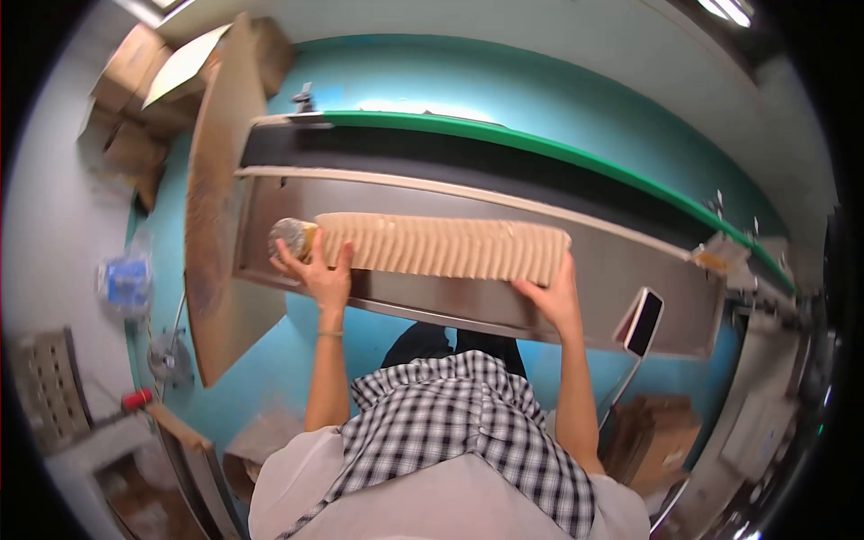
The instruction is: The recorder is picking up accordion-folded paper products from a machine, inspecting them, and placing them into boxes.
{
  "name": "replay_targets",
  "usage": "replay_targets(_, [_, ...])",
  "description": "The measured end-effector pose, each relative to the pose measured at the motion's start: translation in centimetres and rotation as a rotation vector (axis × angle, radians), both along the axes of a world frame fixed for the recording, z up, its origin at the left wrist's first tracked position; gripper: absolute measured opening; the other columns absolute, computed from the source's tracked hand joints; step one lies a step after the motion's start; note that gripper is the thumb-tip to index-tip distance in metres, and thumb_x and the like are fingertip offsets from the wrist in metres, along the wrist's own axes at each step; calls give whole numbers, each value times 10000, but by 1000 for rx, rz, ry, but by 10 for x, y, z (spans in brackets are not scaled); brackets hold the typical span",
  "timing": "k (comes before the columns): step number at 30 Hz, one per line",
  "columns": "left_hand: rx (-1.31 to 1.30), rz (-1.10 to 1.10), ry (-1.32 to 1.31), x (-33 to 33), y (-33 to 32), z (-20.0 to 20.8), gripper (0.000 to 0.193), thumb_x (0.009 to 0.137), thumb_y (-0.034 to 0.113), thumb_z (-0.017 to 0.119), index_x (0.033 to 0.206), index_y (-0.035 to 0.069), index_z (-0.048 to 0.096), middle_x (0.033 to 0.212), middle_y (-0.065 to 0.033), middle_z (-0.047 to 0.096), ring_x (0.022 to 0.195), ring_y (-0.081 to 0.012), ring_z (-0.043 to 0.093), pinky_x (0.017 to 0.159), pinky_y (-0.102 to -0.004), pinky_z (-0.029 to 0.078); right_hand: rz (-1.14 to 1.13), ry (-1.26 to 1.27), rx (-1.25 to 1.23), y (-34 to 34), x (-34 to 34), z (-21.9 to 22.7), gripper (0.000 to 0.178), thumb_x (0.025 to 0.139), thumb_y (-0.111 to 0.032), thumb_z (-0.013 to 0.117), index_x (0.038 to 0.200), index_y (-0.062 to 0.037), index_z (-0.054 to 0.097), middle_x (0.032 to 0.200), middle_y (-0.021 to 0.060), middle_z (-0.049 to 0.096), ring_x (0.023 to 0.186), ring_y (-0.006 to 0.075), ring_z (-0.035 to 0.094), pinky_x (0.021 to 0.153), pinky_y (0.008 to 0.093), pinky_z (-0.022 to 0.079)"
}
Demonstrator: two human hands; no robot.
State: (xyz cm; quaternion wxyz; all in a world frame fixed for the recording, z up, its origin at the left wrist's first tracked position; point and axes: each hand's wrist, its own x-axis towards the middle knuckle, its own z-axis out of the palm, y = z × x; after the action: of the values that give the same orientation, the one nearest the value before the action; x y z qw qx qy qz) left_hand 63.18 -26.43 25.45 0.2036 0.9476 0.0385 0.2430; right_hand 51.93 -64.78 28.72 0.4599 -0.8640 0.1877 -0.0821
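Observation:
A long row of beige, ribbed pieces packed tightly together, a ribbed stack (441,247), lies crosswise in front of me over the metal worktop. At its left end is a round, silvery-clear thing with a yellow side (290,236); its kind I cannot make out. My left hand (326,277) is at that end, fingers spread over the round thing and the stack's end, thumb against the ribs. My right hand (556,295) grips the stack's right end, its thumb along the near lower edge and the other fingers partly hidden behind the end.
The metal worktop (396,297) has a raised rim. Behind it runs a black belt (468,153) with a green rail (540,148). A tall brown board (220,216) stands at the left. A phone (643,322) on a stand is at the right. Cardboard boxes (652,441) sit lower right.

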Motion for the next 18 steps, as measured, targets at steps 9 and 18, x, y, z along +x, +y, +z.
replay_targets(9, [-135,-664,8,19,-173,43,798,737,294,863,1408,67,496,1526,-245,315,1446,-435,253,1137,-533,274,-229,221,-18,-64,39,1,591,902,-522,684,1087,38,670,1141,212,647,1047,313,603,907,396,481])
replay_targets(18, [78,-1321,827,77,-326,49,755,655,574,830,1220,113,633,1115,-129,685,1025,-326,660,896,-454,509,-79,224,458,-91,18,-17,290,946,-283,680,1064,-21,648,899,51,680,800,108,616,717,284,508])
